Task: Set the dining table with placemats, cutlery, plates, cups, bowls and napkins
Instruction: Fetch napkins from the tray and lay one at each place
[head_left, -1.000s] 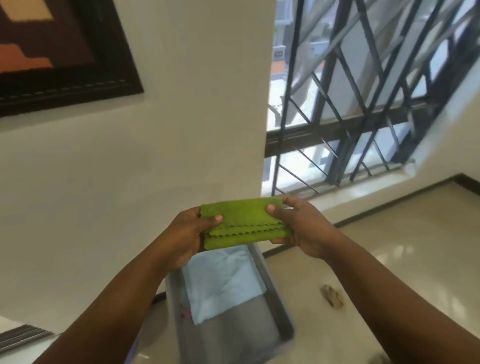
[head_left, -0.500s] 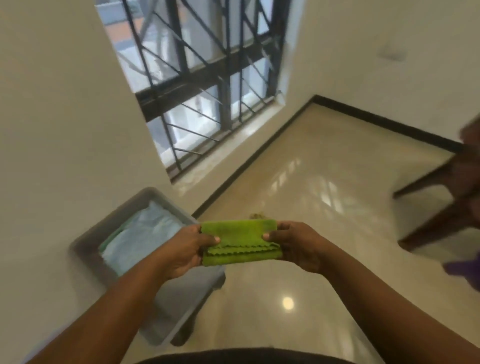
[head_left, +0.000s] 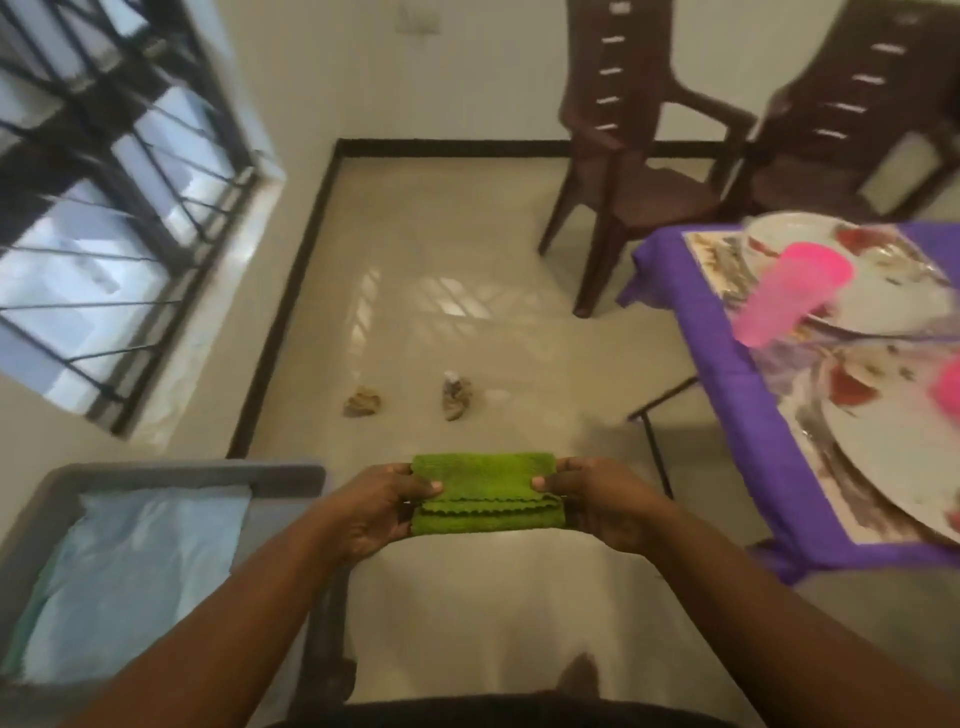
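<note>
Both hands hold the folded green napkin (head_left: 487, 492) in mid-air, well short of the purple-clothed counter (head_left: 727, 374): left hand (head_left: 382, 506) and right hand (head_left: 597, 501) each pinch an end, thumbs on top. Held only at its ends, the fold could sag open. Plates (head_left: 893, 467) and a pink cup (head_left: 789, 293) crowd the near edge of the counter, so setting the napkin down could knock the cup.

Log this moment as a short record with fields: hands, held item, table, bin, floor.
hands: left hand and right hand each grip one end of the napkin
held item: green napkin, folded, held level above the floor
table: purple cloth, placemats, plates, pink cup; blurred
bin: grey bin at left, pale blue cloth inside
floor: two crumpled scraps
chairs: two brown chairs beyond the table
</note>
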